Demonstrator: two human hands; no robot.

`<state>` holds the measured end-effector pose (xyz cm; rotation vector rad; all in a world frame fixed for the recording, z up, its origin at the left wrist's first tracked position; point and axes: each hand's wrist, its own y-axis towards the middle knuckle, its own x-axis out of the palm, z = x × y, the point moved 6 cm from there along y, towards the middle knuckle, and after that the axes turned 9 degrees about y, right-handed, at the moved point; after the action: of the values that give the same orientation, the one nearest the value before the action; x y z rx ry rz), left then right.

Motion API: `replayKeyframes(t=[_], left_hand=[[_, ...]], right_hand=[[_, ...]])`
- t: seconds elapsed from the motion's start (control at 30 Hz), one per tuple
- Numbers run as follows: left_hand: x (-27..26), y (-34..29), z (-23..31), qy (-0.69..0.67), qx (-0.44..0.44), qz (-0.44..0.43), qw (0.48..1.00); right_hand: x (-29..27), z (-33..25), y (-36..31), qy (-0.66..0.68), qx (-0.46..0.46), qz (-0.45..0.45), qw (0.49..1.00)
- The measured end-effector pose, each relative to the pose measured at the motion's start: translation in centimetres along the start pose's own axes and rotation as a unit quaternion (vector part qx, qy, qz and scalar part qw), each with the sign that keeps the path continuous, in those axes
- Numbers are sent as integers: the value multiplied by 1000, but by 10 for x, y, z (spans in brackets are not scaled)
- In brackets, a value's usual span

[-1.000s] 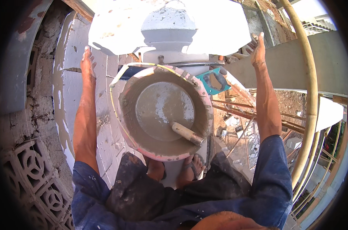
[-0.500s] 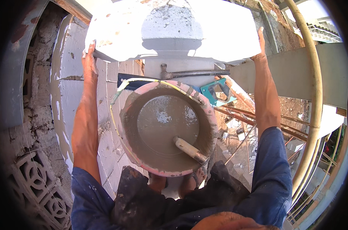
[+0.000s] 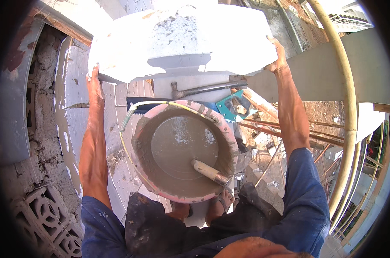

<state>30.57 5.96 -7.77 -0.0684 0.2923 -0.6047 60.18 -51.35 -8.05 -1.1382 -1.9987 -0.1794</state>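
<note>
White block (image 3: 182, 38) pitted, perhaps matt; grey slurry (image 3: 173, 148) wet, glossy; saw handle (image 3: 224, 109) plastic.

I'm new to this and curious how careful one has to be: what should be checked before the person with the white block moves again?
1. Left hand on the white block's left end: ok.
2. Right hand on its right end: ok.
3. Block's weight off any support: cannot tell; its underside is mostly hidden.
4. Bucket upright: ok, with wet mortar and a tool handle inside.
5. No loose tools just beyond the bucket: not ok; a hammer and teal-handled handsaw lie there.
6. Feet firmly placed: cannot tell; they are partly hidden.
</note>
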Motion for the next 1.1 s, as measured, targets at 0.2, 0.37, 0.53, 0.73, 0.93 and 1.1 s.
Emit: replayKeyframes(t=[0.2, 0.37, 0.53, 0.73, 0.93, 1.1], left_hand=[[-3, -2, 14, -8, 17, -37, 999], [4, -18, 8, -31, -61, -33, 997], [12, -56, 65, 16, -71, -85, 994], [34, -87, 77, -37, -122, -169, 977], [121, -103, 46, -27, -172, -288, 942], [166, -122, 48, -116, -268, -285, 913]], right_hand=[[24, 20, -45, -32, -46, 164, 985], [35, 11, -76, -21, -40, 175, 984], [53, -5, -131, -31, -37, 152, 987], [104, -72, -225, -95, -27, 201, 975], [223, -215, -301, -309, -44, 280, 908], [341, -280, -287, -277, 0, 396, 876]])
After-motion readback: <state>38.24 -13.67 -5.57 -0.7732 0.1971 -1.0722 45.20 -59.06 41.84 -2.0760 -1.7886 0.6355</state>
